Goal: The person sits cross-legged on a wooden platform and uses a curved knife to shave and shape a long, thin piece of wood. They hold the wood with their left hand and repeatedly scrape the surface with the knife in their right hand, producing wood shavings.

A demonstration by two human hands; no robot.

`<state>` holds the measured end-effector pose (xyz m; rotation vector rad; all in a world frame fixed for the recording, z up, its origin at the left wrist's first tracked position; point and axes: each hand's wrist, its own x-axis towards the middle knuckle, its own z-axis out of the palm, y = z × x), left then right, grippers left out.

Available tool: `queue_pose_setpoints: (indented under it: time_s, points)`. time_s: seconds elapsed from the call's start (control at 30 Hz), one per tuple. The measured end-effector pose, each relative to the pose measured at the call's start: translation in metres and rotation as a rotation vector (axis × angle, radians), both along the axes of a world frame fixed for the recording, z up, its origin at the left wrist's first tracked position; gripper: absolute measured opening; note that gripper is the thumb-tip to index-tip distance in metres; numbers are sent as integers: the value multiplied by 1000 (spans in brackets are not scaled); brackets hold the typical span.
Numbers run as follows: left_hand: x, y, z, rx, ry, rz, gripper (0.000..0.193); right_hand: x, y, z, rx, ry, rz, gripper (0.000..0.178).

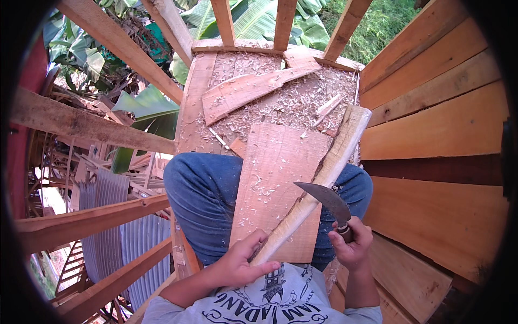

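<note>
A long strip of wood [318, 186] with a rough, bark-like edge slants across a wide flat board [270, 178] between my knees. Around the strip's near end my left hand [245, 260] is closed, the thumb lying along its side. My right hand [353, 244] grips the short handle of a curved knife [329, 198]. The dark blade bends to the left, its tip over the strip near the middle. Whether the edge touches the wood, I cannot tell. Wood shavings lie on the board and on my jeans.
Ahead on the floor, a cut plank piece [253, 89] lies among many shavings [294, 102]. Upright slats [224, 24] stand in front and on the left. Wide planks [431, 124] form a wall on the right. Outside, corrugated sheets [143, 248] and banana leaves [151, 108] show.
</note>
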<state>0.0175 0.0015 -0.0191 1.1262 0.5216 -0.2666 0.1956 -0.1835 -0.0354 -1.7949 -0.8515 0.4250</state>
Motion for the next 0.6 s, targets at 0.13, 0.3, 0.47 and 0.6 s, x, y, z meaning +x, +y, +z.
queue_pose_setpoints:
  time_s: [0.13, 0.3, 0.47, 0.6]
  points:
    - [1, -9, -9, 110, -106, 98, 35, 3, -7, 6, -66, 343, 278, 18]
    - [-1, -1, -4, 113, -40, -28, 36, 14, -12, 6, -11, 458, 87, 32]
    - [0, -2, -4, 166, -73, -23, 36, 7, -11, 14, -53, 695, 147, 17]
    - [-2, -2, -3, 124, -70, -20, 34, 12, -17, 7, -64, 585, 185, 16]
